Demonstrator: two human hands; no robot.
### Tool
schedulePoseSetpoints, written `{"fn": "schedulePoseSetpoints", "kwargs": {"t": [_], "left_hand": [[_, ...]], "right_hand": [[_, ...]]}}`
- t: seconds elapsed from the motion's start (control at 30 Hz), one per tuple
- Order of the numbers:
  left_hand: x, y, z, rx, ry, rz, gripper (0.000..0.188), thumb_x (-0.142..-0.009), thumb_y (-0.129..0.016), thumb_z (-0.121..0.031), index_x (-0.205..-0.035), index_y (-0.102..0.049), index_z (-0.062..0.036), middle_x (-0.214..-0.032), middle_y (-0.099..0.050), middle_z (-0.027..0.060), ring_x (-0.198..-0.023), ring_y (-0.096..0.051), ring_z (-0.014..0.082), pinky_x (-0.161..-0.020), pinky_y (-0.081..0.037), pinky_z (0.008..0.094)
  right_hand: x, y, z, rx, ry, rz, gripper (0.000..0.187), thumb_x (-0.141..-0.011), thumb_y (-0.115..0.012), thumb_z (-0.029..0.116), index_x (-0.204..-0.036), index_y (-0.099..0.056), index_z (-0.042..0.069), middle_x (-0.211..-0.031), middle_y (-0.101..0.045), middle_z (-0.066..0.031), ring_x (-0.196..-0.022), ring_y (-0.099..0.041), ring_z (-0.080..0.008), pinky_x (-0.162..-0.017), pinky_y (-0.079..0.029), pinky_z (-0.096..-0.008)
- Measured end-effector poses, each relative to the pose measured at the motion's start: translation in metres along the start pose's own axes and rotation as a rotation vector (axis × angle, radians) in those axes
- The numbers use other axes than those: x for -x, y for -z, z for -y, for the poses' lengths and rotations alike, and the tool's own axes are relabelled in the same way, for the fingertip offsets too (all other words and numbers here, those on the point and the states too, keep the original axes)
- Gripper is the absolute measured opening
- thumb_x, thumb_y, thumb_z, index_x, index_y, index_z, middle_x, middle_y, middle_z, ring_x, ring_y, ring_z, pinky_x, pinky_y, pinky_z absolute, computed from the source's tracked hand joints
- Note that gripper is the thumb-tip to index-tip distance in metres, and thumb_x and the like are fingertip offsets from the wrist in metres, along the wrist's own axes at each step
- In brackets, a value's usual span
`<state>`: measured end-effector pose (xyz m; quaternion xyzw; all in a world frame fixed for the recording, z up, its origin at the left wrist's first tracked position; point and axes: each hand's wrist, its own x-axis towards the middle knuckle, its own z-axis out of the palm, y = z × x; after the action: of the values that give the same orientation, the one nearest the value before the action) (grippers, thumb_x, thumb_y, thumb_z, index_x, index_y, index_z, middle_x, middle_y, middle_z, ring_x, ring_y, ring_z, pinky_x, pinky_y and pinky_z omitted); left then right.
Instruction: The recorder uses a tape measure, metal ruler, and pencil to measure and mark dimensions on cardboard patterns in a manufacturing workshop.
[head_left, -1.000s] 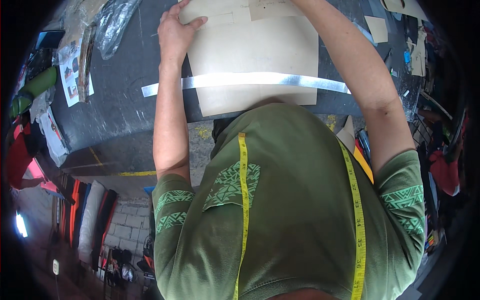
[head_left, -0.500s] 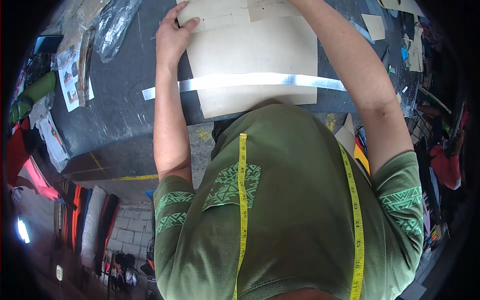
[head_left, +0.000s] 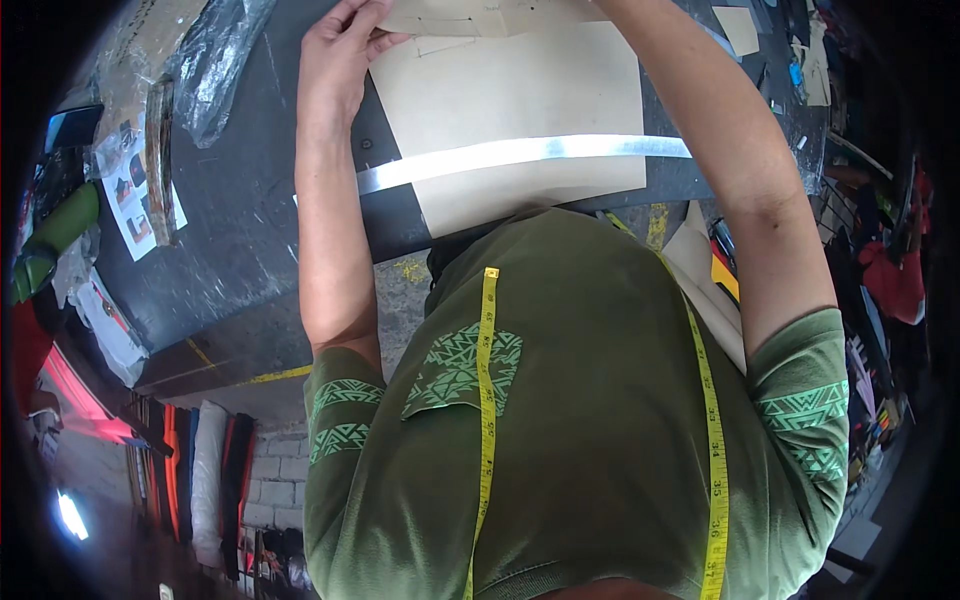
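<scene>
My left hand (head_left: 345, 50) pinches the left end of a tan paper pattern piece (head_left: 455, 20) at the top of the view. That piece has small marks on it and stands slightly raised. Beneath it lies a large tan paper sheet (head_left: 520, 90), with part of a pencilled outline showing near the piece's edge. A long shiny metal ruler (head_left: 510, 150) crosses the sheet, passing under my left forearm and reaching my right arm. My right forearm runs up past the top edge, so the right hand is out of sight.
The dark worktable (head_left: 250, 200) carries clear plastic wrap (head_left: 215, 75), a printed sheet (head_left: 135, 200) and paper scraps (head_left: 737, 30) at the right. A yellow tape measure (head_left: 487, 380) hangs round my neck. Fabric rolls (head_left: 207, 480) stand at the lower left.
My left hand has closed on the pattern piece and lifted its edge, uncovering the outline on the sheet below. The whole view has shifted slightly.
</scene>
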<state>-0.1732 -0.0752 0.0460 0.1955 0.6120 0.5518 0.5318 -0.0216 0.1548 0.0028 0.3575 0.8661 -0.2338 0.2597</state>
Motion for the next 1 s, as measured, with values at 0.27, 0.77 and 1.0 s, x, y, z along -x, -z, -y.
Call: {"fn": "schedulePoseSetpoints", "kwargs": {"t": [0.27, 0.77, 1.0], "left_hand": [[-0.010, 0.025, 0.024, -0.829, -0.248, -0.013, 0.046, -0.088, -0.078, -0.022, -0.130, -0.068, -0.0069, -0.111, -0.072, 0.0097, -0.089, -0.069, 0.0218, -0.084, -0.054, 0.0338], [-0.009, 0.028, 0.022, -0.891, -0.326, 0.023, 0.053, -0.085, -0.081, -0.018, -0.135, -0.067, -0.0146, -0.105, -0.065, 0.0132, -0.073, -0.061, 0.0250, -0.072, -0.053, 0.0387], [-0.012, 0.030, 0.012, -0.482, -0.123, 0.073, 0.061, -0.088, -0.076, -0.004, -0.145, -0.056, -0.0110, -0.132, -0.064, 0.0139, -0.089, -0.064, 0.0172, -0.074, -0.054, 0.0327]], "right_hand": [[-0.001, -0.006, -0.006, -0.026, -0.006, -0.013, 0.044, -0.073, -0.084, 0.039, -0.108, -0.080, 0.013, -0.115, -0.076, -0.0136, -0.110, -0.070, -0.0330, -0.095, -0.055, -0.0429], [0.017, -0.030, -0.004, -0.035, -0.010, -0.252, 0.032, -0.075, -0.085, 0.036, -0.096, -0.080, 0.012, -0.098, -0.078, -0.0129, -0.094, -0.074, -0.0300, -0.083, -0.057, -0.0402], [0.073, 0.018, 0.019, -0.394, 0.009, -0.004, 0.042, -0.097, -0.069, 0.039, -0.121, -0.069, 0.004, -0.112, -0.074, -0.0116, -0.109, -0.068, -0.0291, -0.098, -0.051, -0.0371]]}}
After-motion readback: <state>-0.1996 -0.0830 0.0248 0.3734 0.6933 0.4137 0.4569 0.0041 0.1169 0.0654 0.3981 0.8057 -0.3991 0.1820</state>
